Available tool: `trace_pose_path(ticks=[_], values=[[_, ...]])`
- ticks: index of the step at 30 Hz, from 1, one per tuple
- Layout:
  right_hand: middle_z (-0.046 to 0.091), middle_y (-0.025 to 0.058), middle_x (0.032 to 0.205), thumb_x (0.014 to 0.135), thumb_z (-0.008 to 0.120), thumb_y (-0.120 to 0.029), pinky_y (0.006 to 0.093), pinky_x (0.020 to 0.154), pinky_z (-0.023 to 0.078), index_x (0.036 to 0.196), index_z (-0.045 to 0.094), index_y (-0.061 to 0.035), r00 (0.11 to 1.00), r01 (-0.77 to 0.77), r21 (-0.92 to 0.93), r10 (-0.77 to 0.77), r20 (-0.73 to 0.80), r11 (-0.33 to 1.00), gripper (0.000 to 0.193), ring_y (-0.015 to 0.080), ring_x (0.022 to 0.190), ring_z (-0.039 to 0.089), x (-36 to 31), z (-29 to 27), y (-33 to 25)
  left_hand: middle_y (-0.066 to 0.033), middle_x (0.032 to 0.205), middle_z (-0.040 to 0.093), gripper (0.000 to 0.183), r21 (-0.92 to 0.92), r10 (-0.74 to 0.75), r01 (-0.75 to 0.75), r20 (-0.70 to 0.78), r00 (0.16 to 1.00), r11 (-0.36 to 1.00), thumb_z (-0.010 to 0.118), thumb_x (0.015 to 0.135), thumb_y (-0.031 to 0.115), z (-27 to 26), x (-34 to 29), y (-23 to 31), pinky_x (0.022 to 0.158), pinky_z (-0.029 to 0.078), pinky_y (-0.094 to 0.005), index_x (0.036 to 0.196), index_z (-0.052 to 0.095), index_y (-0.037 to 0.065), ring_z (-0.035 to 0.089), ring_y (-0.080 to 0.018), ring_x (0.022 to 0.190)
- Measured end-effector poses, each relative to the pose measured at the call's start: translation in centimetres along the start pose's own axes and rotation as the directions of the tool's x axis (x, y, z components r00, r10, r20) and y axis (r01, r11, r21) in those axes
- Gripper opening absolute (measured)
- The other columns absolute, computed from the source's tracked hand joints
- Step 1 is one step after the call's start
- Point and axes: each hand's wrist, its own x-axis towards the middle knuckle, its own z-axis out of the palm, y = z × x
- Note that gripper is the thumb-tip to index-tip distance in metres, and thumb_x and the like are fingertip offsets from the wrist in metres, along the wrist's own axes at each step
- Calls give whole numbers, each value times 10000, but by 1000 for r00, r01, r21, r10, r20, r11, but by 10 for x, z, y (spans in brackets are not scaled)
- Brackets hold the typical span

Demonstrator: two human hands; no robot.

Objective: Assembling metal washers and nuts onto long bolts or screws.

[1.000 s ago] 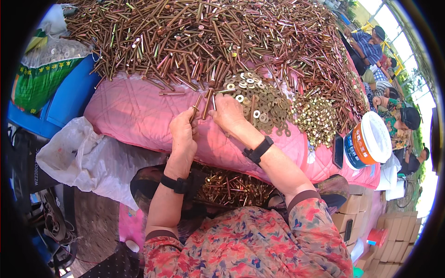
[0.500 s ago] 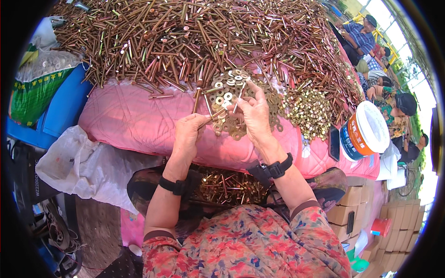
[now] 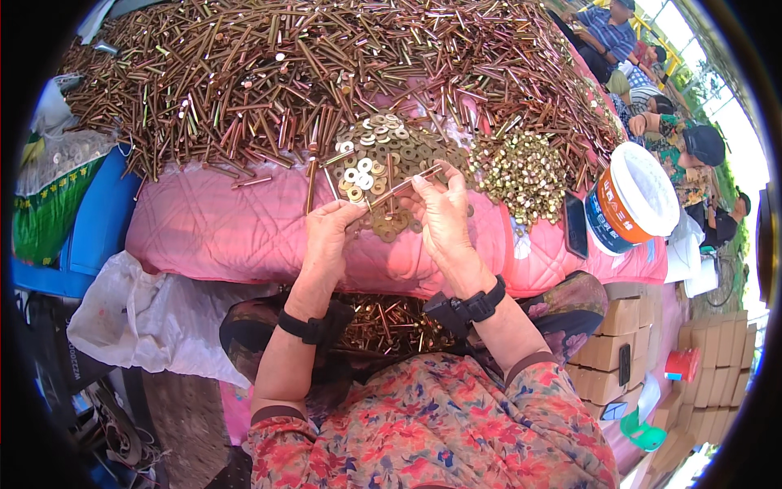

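Observation:
A long brassy bolt (image 3: 401, 189) slants between my hands above a pile of flat washers (image 3: 407, 147). My right hand (image 3: 445, 218) pinches it near its upper right end, thumb and forefinger closed. At the lower left end, the closed fingertips of my left hand (image 3: 327, 236) meet the bolt; whether a small part is also pinched there is too small to tell. Several paler washers lie just beyond my left fingertips. To the right of the washers is a heap of small brassy nuts (image 3: 521, 179). A large spread of loose bolts (image 3: 244, 90) covers the far side.
A pink quilted cover (image 3: 220, 224) lies under the hardware. At right are a phone (image 3: 575, 226) and a white bucket (image 3: 627, 204). More bolts (image 3: 391, 326) lie between my knees. A white sack (image 3: 155, 318) hangs at left; cardboard boxes (image 3: 607, 346) stand lower right. People sit at far right.
My right hand has come down and closer to my left hand. Its bolt has tilted from steep to slanting, and its lower end is now at my left fingertips. The view has shifted slightly.

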Motion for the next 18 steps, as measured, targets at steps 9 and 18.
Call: trace_pose_path(ticks=[9, 18], values=[[600, 66, 797, 846, 595, -24, 229, 575, 492, 1159, 400, -5, 972, 40, -198, 7, 235, 979, 369, 99, 698, 597, -28, 5, 9, -81, 909, 604, 199, -198, 68, -68, -5, 998, 978, 570, 864, 149, 27, 4, -18, 598, 437, -205, 1006, 592, 12, 564, -96, 718], [582, 202, 853, 741, 614, -77, 443, 702, 487, 861, 625, -32, 838, 334, -930, -404, 367, -151, 128, 379, 815, 590, 59, -100, -40, -14, 658, 603, 102, 19, -60, 59, 67, 996, 998, 673, 799, 118, 27, 4, -17, 417, 277, -154, 811, 651, 18, 453, -25, 490]])
